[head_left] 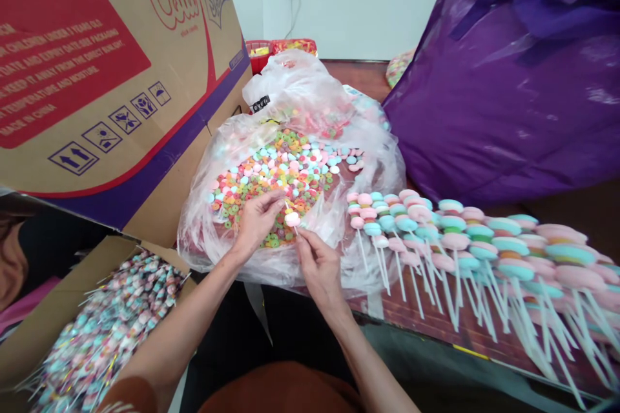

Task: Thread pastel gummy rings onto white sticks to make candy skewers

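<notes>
Between thumb and fingers, my right hand (pixel 320 264) holds a white lollipop stick that carries a few candies (pixel 292 219), a pale pink one below a yellowish ring. Close to the stick's upper tip is my left hand (pixel 259 222), its fingertips pinched together; what lies in them is too small to make out. Both hands are over a clear plastic bag (pixel 203 239) spread on the table. Loose candies (pixel 290 164) lie heaped on it: green, orange and yellow rings mixed with pink, blue and white discs.
Finished candy sticks (pixel 455 242) lie in overlapping rows along the table's right side. A big cardboard box (pixel 184 71) stands left; below it, an open carton (pixel 116 322) holds many wrapped candy sticks. A purple bag (pixel 508 90) bulges at right. A red basket (pixel 259 55) sits behind.
</notes>
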Motion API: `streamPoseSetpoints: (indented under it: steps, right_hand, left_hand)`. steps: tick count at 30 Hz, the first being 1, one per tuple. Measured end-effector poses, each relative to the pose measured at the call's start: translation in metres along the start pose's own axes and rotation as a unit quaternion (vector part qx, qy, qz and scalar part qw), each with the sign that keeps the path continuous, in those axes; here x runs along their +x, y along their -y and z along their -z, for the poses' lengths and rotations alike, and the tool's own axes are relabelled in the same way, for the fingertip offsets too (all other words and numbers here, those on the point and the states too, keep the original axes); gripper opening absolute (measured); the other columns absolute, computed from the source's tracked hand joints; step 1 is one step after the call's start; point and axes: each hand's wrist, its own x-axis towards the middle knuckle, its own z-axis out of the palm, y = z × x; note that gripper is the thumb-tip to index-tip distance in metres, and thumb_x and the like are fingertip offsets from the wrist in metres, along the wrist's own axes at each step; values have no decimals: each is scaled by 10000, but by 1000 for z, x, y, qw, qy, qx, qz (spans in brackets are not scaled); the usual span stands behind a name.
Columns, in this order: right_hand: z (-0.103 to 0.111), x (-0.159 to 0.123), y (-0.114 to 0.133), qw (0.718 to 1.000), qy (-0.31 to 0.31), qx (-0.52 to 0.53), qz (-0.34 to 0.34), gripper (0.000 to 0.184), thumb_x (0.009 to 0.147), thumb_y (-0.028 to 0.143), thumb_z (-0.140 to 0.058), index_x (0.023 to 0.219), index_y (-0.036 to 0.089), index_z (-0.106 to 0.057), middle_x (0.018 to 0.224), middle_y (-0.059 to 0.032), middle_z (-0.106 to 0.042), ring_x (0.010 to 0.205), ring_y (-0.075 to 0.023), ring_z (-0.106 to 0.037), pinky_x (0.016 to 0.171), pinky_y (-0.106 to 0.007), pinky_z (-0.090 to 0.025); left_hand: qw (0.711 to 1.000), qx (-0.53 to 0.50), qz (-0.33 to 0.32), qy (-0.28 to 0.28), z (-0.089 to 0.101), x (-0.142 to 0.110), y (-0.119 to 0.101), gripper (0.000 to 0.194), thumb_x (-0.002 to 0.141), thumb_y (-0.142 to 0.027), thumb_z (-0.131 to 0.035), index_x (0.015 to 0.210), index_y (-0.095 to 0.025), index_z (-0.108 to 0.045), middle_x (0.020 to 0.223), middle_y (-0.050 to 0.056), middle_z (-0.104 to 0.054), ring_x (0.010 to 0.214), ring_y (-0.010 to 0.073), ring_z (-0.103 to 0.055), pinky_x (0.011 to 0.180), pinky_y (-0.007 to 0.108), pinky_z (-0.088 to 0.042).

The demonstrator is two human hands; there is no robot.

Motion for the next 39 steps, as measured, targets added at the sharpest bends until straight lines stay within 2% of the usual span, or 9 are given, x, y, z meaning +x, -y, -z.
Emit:
streamPoseSetpoints:
  steps: [5, 11, 17, 21, 24, 27, 32, 35, 39]
  right_hand:
    - [4, 1, 7, 999, 46, -21, -7, 288, 955, 348, -518, 958, 157, -733, 736, -20, -652, 686, -153, -590, 583, -231, -441]
    - [-2, 0, 7, 999, 21, -22, 35, 262, 972, 336, -495, 906, 163, -681, 714, 3, -594, 622, -121, -524, 566, -219, -401]
    - [1, 7, 6, 998, -10, -40, 57, 257, 976, 336, -490, 843, 173, -639, 658, 25, -550, 567, -107, -473, 568, -226, -386]
    - [9, 10, 2, 997, -31, -52, 43, 269, 980, 357, -489, 841, 176, -633, 646, 26, -540, 558, -112, -463, 553, -230, -377]
    - [13, 10, -2, 997, -41, -56, 30, 270, 986, 364, -481, 846, 181, -624, 630, 35, -514, 553, -113, -451, 544, -227, -373]
    - [12, 9, -7, 997, -41, -57, 19, 268, 989, 360, -477, 851, 184, -623, 635, 32, -514, 560, -115, -453, 535, -225, -367]
    - [9, 6, -10, 997, -27, -72, 6, 273, 994, 358, -468, 893, 178, -647, 637, 27, -530, 545, -112, -457, 512, -225, -340]
    - [9, 6, -9, 997, -26, -79, 8, 277, 995, 353, -464, 870, 180, -641, 629, 29, -527, 535, -110, -455, 517, -226, -338]
    - [9, 7, -6, 997, -22, -78, 16, 278, 992, 346, -461, 855, 181, -638, 629, 30, -527, 532, -109, -452, 518, -225, -339]
  left_hand:
    - [999, -40, 20, -25, 3, 0, 3, 293, 740, -341, -783, 966, -155, -778, 948, 65, -779, 887, 186, -701, 836, 300, -553]
    - [991, -92, 97, 3, 1, -3, 4, 476, 707, -397, -814, 1099, -141, -729, 831, 33, -735, 679, 109, -623, 637, 220, -496]
    - [995, -33, 72, 68, -9, -10, 5, 576, 759, -437, -759, 1233, -120, -674, 747, 0, -684, 606, 90, -549, 573, 206, -434]
    - [991, 11, 41, 123, -14, 10, 3, 402, 810, -458, -691, 1050, -138, -735, 710, -7, -648, 600, 104, -539, 596, 224, -437]
    - [985, 146, -67, 62, -21, 45, -5, 269, 906, -353, -563, 856, -159, -742, 668, 1, -624, 647, 137, -559, 648, 245, -427]
    - [932, 332, -142, 26, -33, 82, -10, 223, 910, -217, -530, 806, -167, -721, 730, 41, -649, 755, 190, -597, 767, 294, -432]
    - [855, 501, -138, -7, -57, 108, -3, 171, 909, -200, -549, 979, -162, -700, 1011, 140, -686, 939, 260, -624, 825, 333, -440]
    - [848, 511, -142, -15, -59, 107, 5, 199, 932, -200, -520, 1028, -168, -691, 1050, 135, -673, 962, 252, -623, 833, 323, -438]
    - [881, 447, -155, -25, -44, 100, 10, 223, 946, -250, -519, 1017, -178, -718, 1036, 109, -650, 958, 234, -613, 860, 328, -447]
